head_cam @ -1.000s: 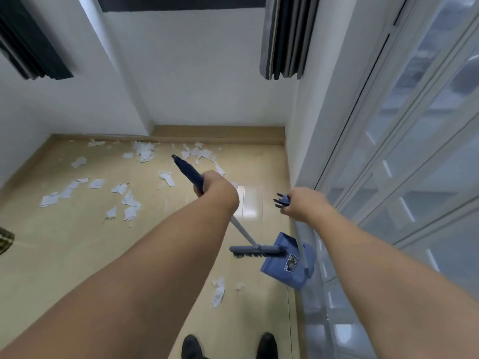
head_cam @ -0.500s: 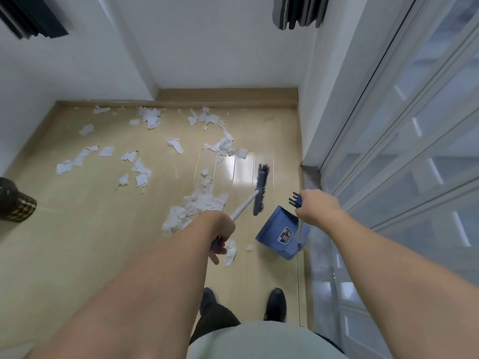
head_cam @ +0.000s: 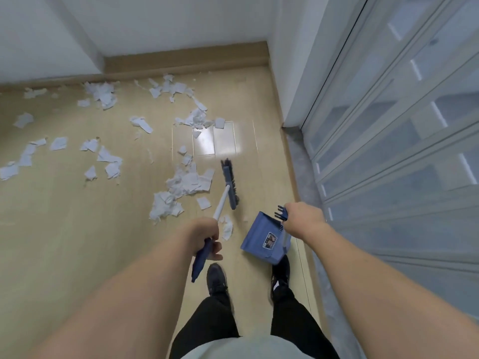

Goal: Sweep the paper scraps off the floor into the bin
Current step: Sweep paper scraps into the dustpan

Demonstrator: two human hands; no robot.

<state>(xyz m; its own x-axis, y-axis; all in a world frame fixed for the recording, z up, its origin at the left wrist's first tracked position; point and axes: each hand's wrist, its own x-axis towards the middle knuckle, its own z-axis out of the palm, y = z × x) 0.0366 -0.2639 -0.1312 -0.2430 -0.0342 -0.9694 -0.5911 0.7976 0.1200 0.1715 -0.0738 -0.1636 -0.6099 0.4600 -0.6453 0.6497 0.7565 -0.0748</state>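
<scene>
Between the hands, the left hand (head_cam: 204,234) grips the broom (head_cam: 229,183) and the right hand (head_cam: 303,217) holds the dustpan (head_cam: 261,240), while paper scraps (head_cam: 181,189) lie just ahead, so the next push should sweep that pile toward the pan.

I was looking down into a bare corner of an indoor room, likely a home or small office. Pale wood-look floor (head_cam: 64,242) filled the lower left, a brown skirting board (head_cam: 186,58) ran under white walls (head_cam: 168,19) along the top, and a sliding glass door (head_cam: 404,141) stood at the right.
</scene>
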